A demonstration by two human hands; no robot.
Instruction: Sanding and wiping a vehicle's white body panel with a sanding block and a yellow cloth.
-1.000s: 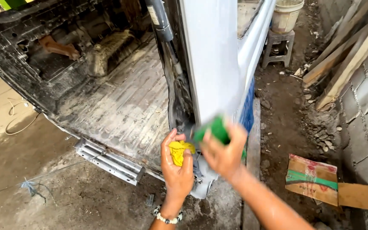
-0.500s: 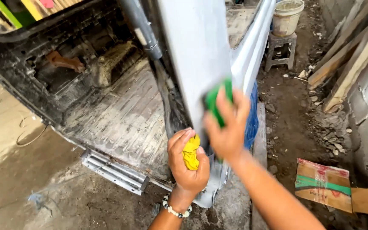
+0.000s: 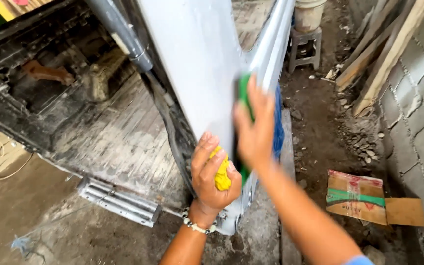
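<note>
Two hands: both are placed on one grey body panel [image 3: 199, 73] of a stripped vehicle, close together near its lower end.
Left hand [image 3: 212, 179]: fingers are curled shut around a crumpled yellow cloth [image 3: 221, 172]; the fist is held against the lower panel face. A beaded bracelet [image 3: 195, 225] is worn at the wrist.
Right hand [image 3: 255, 132]: fingers are spread flat and pressed onto a green pad [image 3: 243, 91], which is held against the panel edge, just above the left hand.
Green pad: only its upper end and a strip below the palm are seen; the rest is covered by the hand.
Grey body panel: it stands upright and tilted, a pale, wet-looking sheen on its face; a grey tube [image 3: 123, 34] runs beside it at upper left.
Vehicle floor [image 3: 109, 132]: bare ribbed metal, dirty, seen left of the panel; a metal sill step [image 3: 118, 202] lies at its near edge.
Ground right: a cardboard box [image 3: 364, 198] with a green band lies on the dirt, well apart from the hands.
Background: a small stool [image 3: 304, 49] bears a pale bucket [image 3: 310, 12]; wooden planks [image 3: 378, 54] lean against a block wall [image 3: 418, 108].
</note>
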